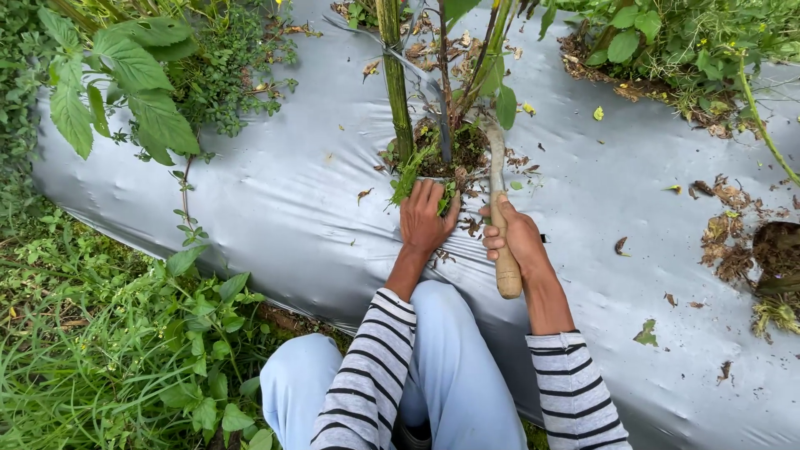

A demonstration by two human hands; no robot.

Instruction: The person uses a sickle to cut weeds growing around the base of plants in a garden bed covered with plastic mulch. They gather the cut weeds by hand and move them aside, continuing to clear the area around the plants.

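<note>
My left hand (pixel 425 218) is closed on a tuft of green weeds (pixel 414 171) at the edge of a planting hole (pixel 460 150) in the silver plastic mulch. My right hand (pixel 517 237) grips the wooden handle of a small sickle (pixel 497 167), whose blade points up into the same hole. A green bamboo stake (pixel 396 79) and thin plant stems (pixel 475 71) rise out of the hole just beyond both hands.
Silver mulch sheet (pixel 275 192) covers the raised bed, strewn with dry leaves. Leafy weeds and grass (pixel 125 333) grow at the left and below. Another planting hole with soil (pixel 775 250) lies at the right edge. My knees in light blue trousers (pixel 450 375) are below.
</note>
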